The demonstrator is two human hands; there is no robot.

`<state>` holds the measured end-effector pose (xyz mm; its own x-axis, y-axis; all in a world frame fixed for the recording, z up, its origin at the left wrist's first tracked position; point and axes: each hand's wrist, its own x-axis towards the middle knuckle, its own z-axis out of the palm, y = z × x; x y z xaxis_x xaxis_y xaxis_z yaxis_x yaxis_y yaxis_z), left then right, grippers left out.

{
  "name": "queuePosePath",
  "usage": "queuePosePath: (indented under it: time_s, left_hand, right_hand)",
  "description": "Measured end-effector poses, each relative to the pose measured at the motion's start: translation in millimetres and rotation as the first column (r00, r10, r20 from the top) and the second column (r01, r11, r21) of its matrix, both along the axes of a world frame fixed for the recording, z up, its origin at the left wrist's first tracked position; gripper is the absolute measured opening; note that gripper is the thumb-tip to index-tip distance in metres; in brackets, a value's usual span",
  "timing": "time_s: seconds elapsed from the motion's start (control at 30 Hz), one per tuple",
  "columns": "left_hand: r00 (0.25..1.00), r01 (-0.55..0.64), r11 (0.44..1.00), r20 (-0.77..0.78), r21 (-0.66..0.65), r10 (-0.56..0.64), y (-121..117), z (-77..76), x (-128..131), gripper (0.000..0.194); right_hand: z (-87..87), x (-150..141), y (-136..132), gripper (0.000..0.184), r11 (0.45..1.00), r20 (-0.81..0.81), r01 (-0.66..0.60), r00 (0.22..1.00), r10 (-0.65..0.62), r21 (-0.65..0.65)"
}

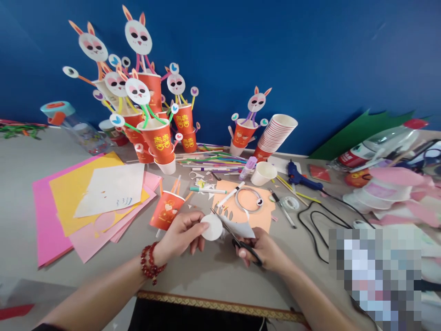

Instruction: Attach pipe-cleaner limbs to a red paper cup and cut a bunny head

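A white paper circle [211, 228] is pinched between the thumb and fingers of my left hand [186, 232], which wears a red bead bracelet [151, 262]. My right hand [263, 253] grips black-handled scissors [250, 250], their blades beside the circle's right edge. A white paper scrap [243, 228] lies along the blades, by my right fingers. Just beyond my left hand, an orange-red paper cup [167, 210] has orange sticks poking out. Past the scissors lies an orange paper sheet [222, 193], with a grey ring [237, 202] and a white marker [231, 195] on it.
Paper-cup rabbits [161, 138] stand stacked against the blue wall, near a tall cup stack [275, 133]. Coloured sheets [51, 207] lie left. A blue glue gun [303, 177] with a black cord, a plastic bottle [365, 151] and pink-white cups [379, 193] occupy the right.
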<state>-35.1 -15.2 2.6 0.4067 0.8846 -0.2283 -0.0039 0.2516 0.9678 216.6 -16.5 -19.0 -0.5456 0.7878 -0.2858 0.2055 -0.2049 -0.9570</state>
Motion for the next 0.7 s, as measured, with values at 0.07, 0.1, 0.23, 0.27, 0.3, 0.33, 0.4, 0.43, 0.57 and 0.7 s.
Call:
queuePosePath:
  time_s: [0.07, 0.1, 0.23, 0.27, 0.3, 0.33, 0.4, 0.43, 0.57, 0.7]
  left_hand:
    - [1.000, -0.002, 1.000, 0.006, -0.002, 0.002, 0, -0.3, 1, 0.034]
    - [1.000, -0.003, 1.000, 0.007, 0.001, 0.003, 0, -0.5, 1, 0.034]
    - [1.000, -0.006, 1.000, 0.013, 0.006, 0.006, -1, -1.1, 2, 0.035]
    - [1.000, -0.008, 1.000, 0.014, 0.005, 0.008, -1, -1.2, 2, 0.035]
    - [1.000, -0.010, 1.000, 0.014, 0.005, 0.010, -1, -1.3, 2, 0.035]
    - [1.000, -0.010, 1.000, 0.014, 0.004, 0.010, -1, -1.3, 2, 0.035]
    - [1.000, -0.013, 1.000, 0.015, 0.002, 0.013, -1, -1.5, 1, 0.034]
    - [1.000, -0.012, 1.000, 0.016, 0.000, 0.012, -1, -1.6, 1, 0.034]
    - [1.000, -0.011, 1.000, 0.014, -0.007, 0.012, 0, -1.4, 0, 0.034]
    - [1.000, -0.012, 1.000, 0.003, -0.008, 0.012, 0, 0.6, 0, 0.034]
  right_hand:
    - [2.2, -1, 0, 0.057, 1.000, 0.008, -0.017, 1.000, 0.016, 0.015]
    - [3.5, -1, 0, 0.058, 0.999, 0.015, -0.030, 0.999, 0.030, 0.020]
    - [6.0, -2, 0, 0.058, 0.998, 0.031, -0.055, 0.998, 0.054, 0.019]
    - [5.5, -2, 0, 0.058, 0.999, 0.026, -0.050, 0.998, 0.050, 0.017]
    - [4.5, -2, 0, 0.057, 0.999, 0.018, -0.043, 0.999, 0.042, 0.015]
    - [3.1, -2, 0, 0.057, 0.999, 0.011, -0.035, 0.999, 0.035, 0.013]
    - [-0.3, -1, 0, 0.056, 1.000, 0.001, -0.026, 1.000, 0.026, 0.014]
    - [-2.1, 0, 0, 0.056, 1.000, -0.002, -0.025, 1.000, 0.025, 0.016]
    - [-7.7, 2, -1, 0.054, 1.000, -0.002, -0.016, 1.000, 0.016, 0.005]
    - [-8.3, 3, -1, 0.054, 1.000, -0.016, -0.001, 1.000, 0.001, 0.005]
